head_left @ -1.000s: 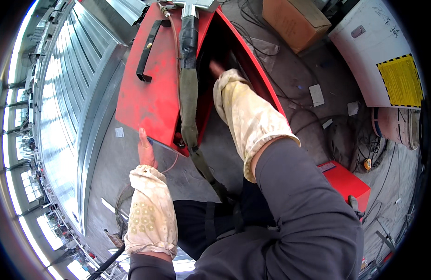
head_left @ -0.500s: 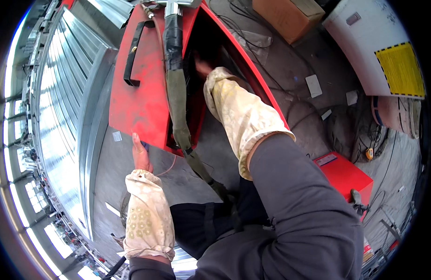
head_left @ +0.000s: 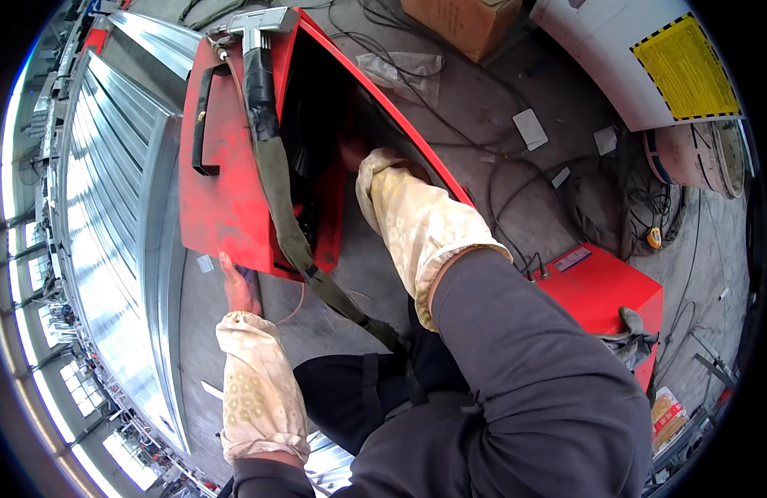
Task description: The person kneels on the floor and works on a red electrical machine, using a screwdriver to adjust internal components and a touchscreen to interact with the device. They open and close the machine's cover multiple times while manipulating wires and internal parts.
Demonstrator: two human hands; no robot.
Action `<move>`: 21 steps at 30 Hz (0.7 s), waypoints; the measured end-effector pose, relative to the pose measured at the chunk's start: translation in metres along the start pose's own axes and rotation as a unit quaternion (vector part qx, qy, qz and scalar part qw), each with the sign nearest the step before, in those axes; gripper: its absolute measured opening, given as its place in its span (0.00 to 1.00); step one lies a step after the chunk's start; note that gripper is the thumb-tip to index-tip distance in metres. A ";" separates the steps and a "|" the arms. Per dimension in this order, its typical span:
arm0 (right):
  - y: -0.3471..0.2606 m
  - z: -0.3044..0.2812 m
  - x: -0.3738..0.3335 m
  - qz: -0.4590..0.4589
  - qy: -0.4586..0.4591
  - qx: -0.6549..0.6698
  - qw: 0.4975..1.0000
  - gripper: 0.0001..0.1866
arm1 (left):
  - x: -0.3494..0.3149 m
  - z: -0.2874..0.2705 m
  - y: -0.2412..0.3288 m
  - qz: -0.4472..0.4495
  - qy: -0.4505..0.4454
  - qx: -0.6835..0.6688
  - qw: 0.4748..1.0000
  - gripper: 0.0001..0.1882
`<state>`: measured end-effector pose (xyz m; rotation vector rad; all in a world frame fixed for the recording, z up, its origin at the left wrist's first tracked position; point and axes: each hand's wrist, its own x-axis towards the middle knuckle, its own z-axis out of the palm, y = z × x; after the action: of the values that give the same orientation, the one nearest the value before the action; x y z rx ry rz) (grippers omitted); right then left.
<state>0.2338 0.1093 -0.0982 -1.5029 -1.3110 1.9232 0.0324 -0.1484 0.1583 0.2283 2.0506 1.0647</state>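
A red metal case (head_left: 226, 195) stands tilted before me, its side open on a dark interior. My left hand (head_left: 239, 290) grips its lower left corner, thumb on the red face; the other fingers are mostly hidden. Into the opening reaches my right hand (head_left: 351, 151), dim and blurred in shadow, so its fingers and anything in them cannot be made out. A thick cable in a green fabric sleeve (head_left: 276, 178), black-taped near the top, runs down across the case toward my legs. Left of it is a black handle (head_left: 201, 124) on the red face.
Ribbed metal sheets (head_left: 109, 191) lie along the left. On the right are a red box (head_left: 603, 290) with a grey glove (head_left: 632, 332), a bucket (head_left: 695, 158), a white cabinet (head_left: 599, 58) and cables (head_left: 504, 178). A cardboard box (head_left: 466, 25) stands at the back.
My view has shifted, moving the case left and slightly lower in the picture. My right hand remains inside the opening and my left stays at the corner.
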 end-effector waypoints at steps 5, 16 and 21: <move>0.015 0.008 -0.001 -0.127 -0.017 -0.177 0.976 0.32 | -0.001 -0.001 -0.003 -0.002 0.017 0.020 1.000 0.52; 0.019 0.006 -0.008 -0.237 0.058 -0.233 0.941 0.25 | -0.001 0.010 0.003 -0.008 0.016 0.033 0.999 0.51; -0.075 0.025 -0.048 -0.173 0.100 0.137 0.970 0.44 | 0.014 -0.030 -0.023 0.036 0.003 0.010 0.999 0.54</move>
<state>0.2104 0.0998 -0.0087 -1.2049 -1.0836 1.6075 0.0055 -0.1740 0.1429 0.3113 2.0732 1.0897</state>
